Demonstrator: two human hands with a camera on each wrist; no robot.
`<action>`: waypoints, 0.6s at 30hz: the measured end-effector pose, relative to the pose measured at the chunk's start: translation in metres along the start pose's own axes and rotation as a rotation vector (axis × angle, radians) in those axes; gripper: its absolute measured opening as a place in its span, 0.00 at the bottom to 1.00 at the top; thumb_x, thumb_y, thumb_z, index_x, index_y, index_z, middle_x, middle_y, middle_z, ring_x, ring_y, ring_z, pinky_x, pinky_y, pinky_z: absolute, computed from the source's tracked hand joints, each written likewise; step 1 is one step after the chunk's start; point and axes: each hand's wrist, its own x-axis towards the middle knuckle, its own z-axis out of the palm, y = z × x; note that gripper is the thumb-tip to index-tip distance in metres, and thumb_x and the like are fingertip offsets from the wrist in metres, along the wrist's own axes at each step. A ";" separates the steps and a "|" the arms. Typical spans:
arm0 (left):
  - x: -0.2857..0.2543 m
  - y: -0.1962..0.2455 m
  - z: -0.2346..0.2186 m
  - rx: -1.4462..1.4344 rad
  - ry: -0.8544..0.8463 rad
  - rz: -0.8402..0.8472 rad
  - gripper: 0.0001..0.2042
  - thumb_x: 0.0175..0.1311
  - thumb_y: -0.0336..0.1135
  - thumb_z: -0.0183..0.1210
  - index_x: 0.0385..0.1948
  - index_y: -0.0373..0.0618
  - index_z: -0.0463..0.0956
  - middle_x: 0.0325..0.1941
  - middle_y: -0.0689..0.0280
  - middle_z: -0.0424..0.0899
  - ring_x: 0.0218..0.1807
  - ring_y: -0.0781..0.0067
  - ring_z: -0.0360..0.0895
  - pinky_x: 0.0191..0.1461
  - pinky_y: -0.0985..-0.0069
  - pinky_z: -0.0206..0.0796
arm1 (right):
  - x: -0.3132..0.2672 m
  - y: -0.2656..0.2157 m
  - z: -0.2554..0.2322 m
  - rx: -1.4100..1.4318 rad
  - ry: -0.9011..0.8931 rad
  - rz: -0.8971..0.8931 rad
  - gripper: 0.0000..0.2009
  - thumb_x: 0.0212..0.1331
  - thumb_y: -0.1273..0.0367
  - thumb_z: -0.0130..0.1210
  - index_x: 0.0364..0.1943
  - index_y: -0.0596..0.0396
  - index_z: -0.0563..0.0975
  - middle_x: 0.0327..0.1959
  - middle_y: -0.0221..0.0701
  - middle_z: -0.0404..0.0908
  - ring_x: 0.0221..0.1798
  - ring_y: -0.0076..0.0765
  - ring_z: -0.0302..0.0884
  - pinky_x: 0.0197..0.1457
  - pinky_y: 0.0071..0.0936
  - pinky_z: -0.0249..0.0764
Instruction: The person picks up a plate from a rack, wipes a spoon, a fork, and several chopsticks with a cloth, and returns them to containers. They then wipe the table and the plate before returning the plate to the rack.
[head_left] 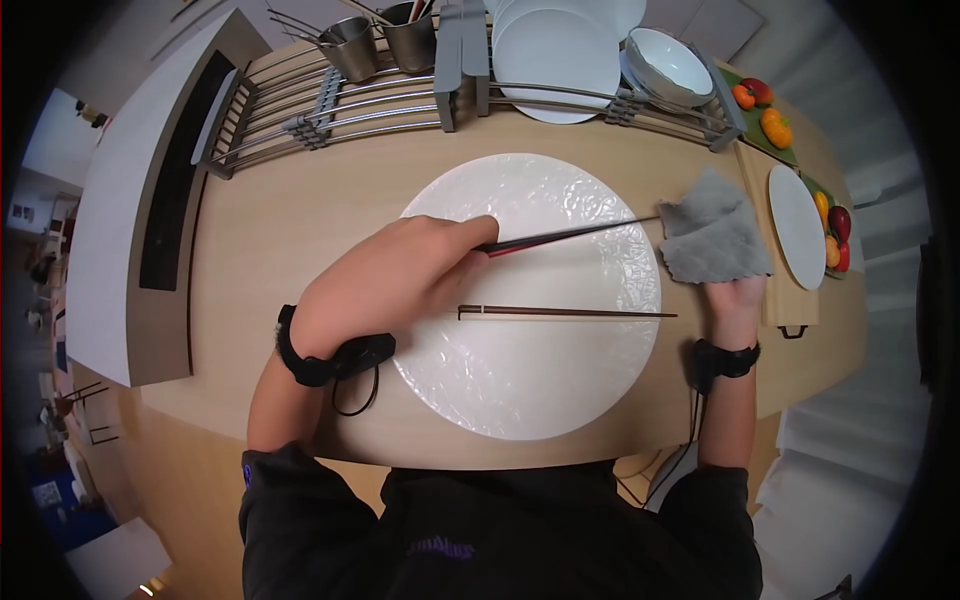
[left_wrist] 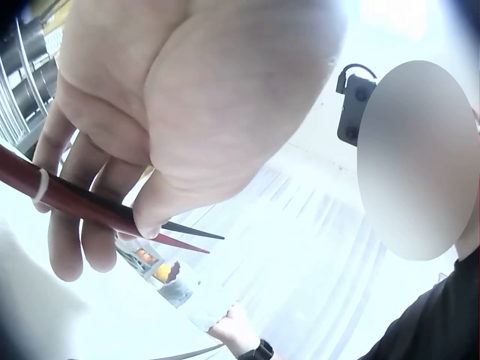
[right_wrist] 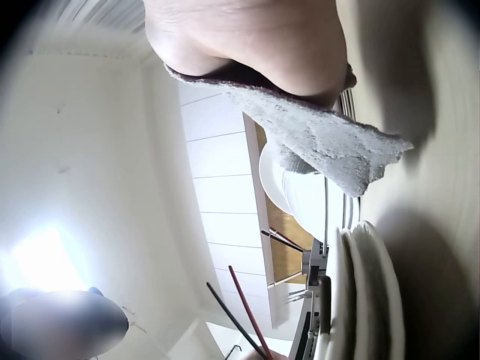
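In the head view my left hand [head_left: 400, 265] is over the left part of a large round white disc [head_left: 530, 390] with a crinkled surface. It grips a pair of chopsticks [head_left: 575, 236], one tip black and one red, pointing right. The left wrist view shows the thumb and fingers around their dark red shafts [left_wrist: 82, 201]. On the disc lie thin brown chopsticks [head_left: 570, 312]. To the right, my right hand [head_left: 736, 297] holds a grey cloth [head_left: 715, 230] that covers its fingers. In the right wrist view the cloth [right_wrist: 315, 139] hangs against the hand [right_wrist: 255, 41].
A metal dish rack [head_left: 380, 115] at the back holds steel cups [head_left: 350, 48] with utensils, white plates [head_left: 555, 60] and a bowl [head_left: 670, 68]. A white oval plate [head_left: 797, 228] is on a wooden board at right, beside vegetables [head_left: 775, 128]. A white appliance [head_left: 120, 220] stands left.
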 end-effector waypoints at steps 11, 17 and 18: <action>-0.065 0.038 0.019 -0.726 0.318 -0.333 0.07 0.80 0.32 0.46 0.40 0.39 0.68 0.23 0.70 0.73 0.25 0.81 0.71 0.31 0.78 0.62 | 0.004 0.009 0.006 0.017 -0.087 0.049 0.26 0.78 0.58 0.43 0.73 0.59 0.64 0.77 0.42 0.63 0.77 0.51 0.61 0.82 0.52 0.55; -0.078 0.040 0.081 -0.924 0.200 -0.231 0.05 0.80 0.29 0.44 0.49 0.39 0.66 0.31 0.68 0.72 0.31 0.80 0.69 0.38 0.79 0.64 | 0.000 0.011 0.012 0.020 -0.227 0.040 0.26 0.79 0.57 0.41 0.73 0.56 0.64 0.77 0.40 0.63 0.78 0.51 0.60 0.81 0.54 0.56; -0.072 0.038 0.088 -0.909 0.176 -0.211 0.05 0.80 0.29 0.44 0.48 0.39 0.66 0.29 0.69 0.71 0.30 0.80 0.68 0.38 0.78 0.63 | 0.001 0.012 0.018 0.037 -0.235 0.043 0.26 0.79 0.56 0.41 0.73 0.56 0.64 0.77 0.40 0.63 0.78 0.51 0.60 0.81 0.54 0.56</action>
